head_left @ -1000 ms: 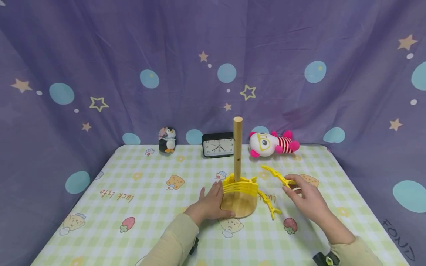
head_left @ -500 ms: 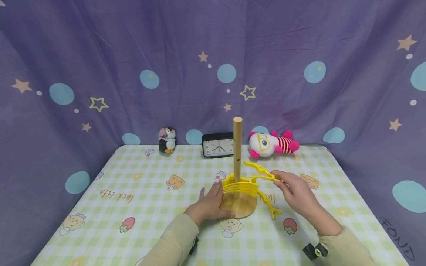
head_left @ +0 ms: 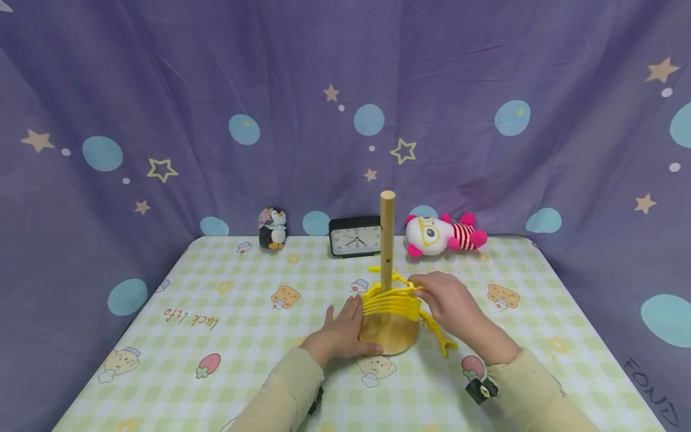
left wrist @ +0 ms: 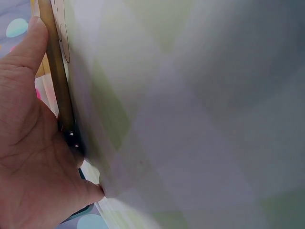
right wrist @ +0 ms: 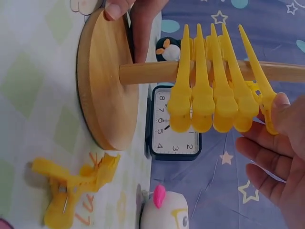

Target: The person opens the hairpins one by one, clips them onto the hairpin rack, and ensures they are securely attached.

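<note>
A wooden post [head_left: 387, 240] stands upright on a round wooden base [head_left: 396, 336]. Several yellow alligator hair clips [right wrist: 217, 107] are clipped in a row across its lower part. My right hand [head_left: 450, 303] pinches one more yellow hair clip [right wrist: 255, 71] by its wide end. Its prongs are spread, one on either side of the post, just above the row. My left hand [head_left: 342, 330] rests against the base's left side, thumb on the rim and fingers extended. Another hair clip [head_left: 438, 336] lies on the table right of the base.
A black desk clock [head_left: 355, 236] stands behind the post at the table's back edge. A penguin figure [head_left: 273, 228] stands to its left, and a pink and white plush toy [head_left: 445, 234] lies to its right. A checked cloth [head_left: 259, 372] covers the table.
My right hand has moved left with the hair clip, from clear of the post to its right side, bringing the spread prongs around it. My left hand has stayed against the base.
</note>
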`<control>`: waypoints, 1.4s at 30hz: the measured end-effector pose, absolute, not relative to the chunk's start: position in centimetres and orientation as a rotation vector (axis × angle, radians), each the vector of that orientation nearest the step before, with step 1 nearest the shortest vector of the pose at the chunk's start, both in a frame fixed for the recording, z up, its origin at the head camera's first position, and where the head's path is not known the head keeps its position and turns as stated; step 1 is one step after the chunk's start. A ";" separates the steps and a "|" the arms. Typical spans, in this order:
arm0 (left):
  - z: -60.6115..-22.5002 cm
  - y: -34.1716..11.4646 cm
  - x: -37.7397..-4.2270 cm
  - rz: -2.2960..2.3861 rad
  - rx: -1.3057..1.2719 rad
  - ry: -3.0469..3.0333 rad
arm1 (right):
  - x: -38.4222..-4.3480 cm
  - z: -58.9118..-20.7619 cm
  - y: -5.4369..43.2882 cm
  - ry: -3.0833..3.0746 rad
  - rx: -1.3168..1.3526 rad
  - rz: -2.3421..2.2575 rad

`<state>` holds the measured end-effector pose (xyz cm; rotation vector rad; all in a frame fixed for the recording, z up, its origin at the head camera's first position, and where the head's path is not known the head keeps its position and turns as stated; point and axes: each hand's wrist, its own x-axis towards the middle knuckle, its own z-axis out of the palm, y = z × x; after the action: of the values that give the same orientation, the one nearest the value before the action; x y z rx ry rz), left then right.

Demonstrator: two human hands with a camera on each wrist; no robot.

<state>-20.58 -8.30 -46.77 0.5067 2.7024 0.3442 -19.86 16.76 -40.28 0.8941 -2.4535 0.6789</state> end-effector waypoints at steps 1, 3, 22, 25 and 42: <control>-46.8 -8.3 -20.6 0.343 0.509 2.704 | -19.9 -40.3 16.6 -2.463 0.898 0.683; -46.7 -8.3 -20.5 0.340 0.517 2.706 | -20.0 -40.3 16.3 -2.485 0.906 0.694; -46.1 -8.2 -20.2 0.337 0.518 2.703 | -19.4 -40.3 17.0 -2.728 0.872 0.997; -46.0 -8.2 -20.1 0.346 0.513 2.699 | -19.0 -40.4 17.5 -2.694 0.786 1.022; -46.2 -8.1 -20.3 0.362 0.479 2.682 | -17.3 -44.6 20.9 -2.969 0.420 1.010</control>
<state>-20.26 -8.15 -46.20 0.4790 2.6824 0.3620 -17.34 20.89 -44.58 0.4203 -2.9685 1.0103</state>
